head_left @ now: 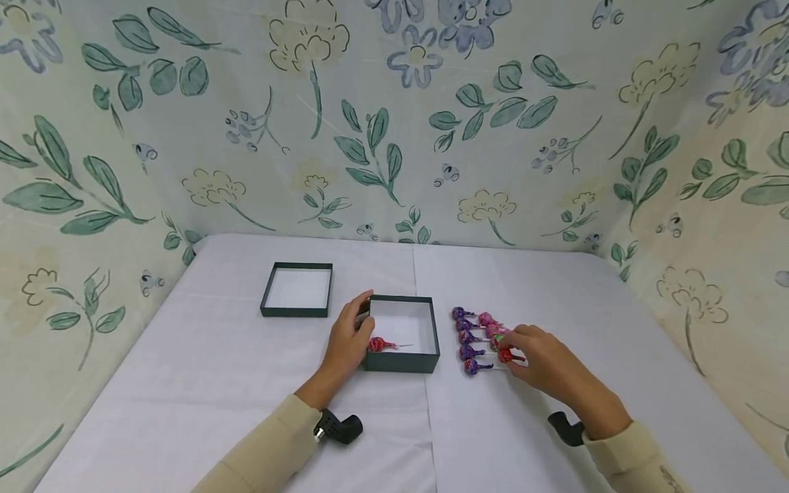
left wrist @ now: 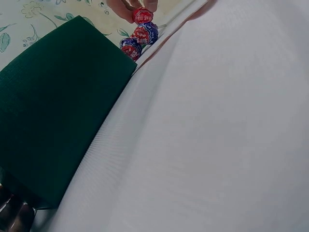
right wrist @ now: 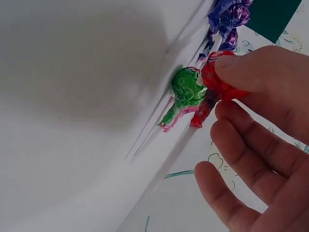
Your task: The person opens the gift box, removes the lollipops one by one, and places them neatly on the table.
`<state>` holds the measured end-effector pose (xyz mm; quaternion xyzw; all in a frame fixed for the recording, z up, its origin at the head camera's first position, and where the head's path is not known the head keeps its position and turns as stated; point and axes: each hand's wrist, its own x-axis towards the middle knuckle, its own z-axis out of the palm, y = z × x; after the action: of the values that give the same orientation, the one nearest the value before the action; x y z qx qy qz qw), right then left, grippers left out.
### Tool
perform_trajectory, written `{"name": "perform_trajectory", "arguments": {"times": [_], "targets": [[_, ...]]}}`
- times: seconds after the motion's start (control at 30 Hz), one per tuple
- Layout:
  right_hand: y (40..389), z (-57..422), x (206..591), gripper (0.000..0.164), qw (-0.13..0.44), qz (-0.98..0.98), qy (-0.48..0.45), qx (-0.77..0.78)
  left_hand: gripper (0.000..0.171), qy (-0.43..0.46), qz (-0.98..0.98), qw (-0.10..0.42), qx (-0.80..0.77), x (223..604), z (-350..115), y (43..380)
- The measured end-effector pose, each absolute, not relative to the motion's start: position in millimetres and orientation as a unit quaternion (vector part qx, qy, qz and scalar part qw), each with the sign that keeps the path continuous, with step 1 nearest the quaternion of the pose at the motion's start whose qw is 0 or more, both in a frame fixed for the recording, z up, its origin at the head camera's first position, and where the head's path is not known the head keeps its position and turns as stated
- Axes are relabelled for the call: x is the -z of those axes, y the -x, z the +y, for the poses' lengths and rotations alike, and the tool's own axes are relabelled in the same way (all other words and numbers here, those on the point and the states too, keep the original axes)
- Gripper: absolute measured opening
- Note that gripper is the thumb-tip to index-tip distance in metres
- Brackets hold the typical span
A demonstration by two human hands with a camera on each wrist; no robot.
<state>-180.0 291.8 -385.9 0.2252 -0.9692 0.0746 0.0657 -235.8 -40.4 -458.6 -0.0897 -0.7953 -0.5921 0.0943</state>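
My left hand [head_left: 351, 335] grips the left wall of a dark green box [head_left: 401, 363] with a white inside. In that box lies one red lollipop [head_left: 379, 344], its stick pointing right. Over the lollipops on the right, my right hand [head_left: 545, 359] pinches a red-wrapped lollipop [right wrist: 219, 79] by its head between thumb and fingers. Right beside it in the right wrist view is a green lollipop [right wrist: 188, 88]. A column of several purple lollipops [head_left: 466, 337] lies between the box and the right hand, with pink lollipops [head_left: 487, 319] just behind the fingers.
A shallow green-rimmed lid [head_left: 297, 313], white inside, lies at the back left of the white-covered table [head_left: 185, 383]. Floral cloth [head_left: 370, 137] hangs behind the table and along both sides. Each wrist carries a black camera mount [head_left: 344, 428].
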Motion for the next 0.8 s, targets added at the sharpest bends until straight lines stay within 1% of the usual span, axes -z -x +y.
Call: {"name": "perform_trajectory", "arguments": {"times": [0.17,0.5,0.8], "targets": [[179.9,290.0,387.2,0.027,0.055,-0.973,-0.217,-0.060,0.048,0.090,-0.796,0.093,0.591,459.5,-40.7,236.0],[181.7,292.2,394.1,0.028,0.057,-0.973,-0.220,-0.053,0.049,0.092,-0.799,0.094,0.587,459.5,-40.6,236.7],[181.4,291.6,393.3,0.028,0.032,-0.975,-0.213,-0.060,0.049,0.090,-0.799,0.095,0.587,458.8,-41.1,236.5]]}}
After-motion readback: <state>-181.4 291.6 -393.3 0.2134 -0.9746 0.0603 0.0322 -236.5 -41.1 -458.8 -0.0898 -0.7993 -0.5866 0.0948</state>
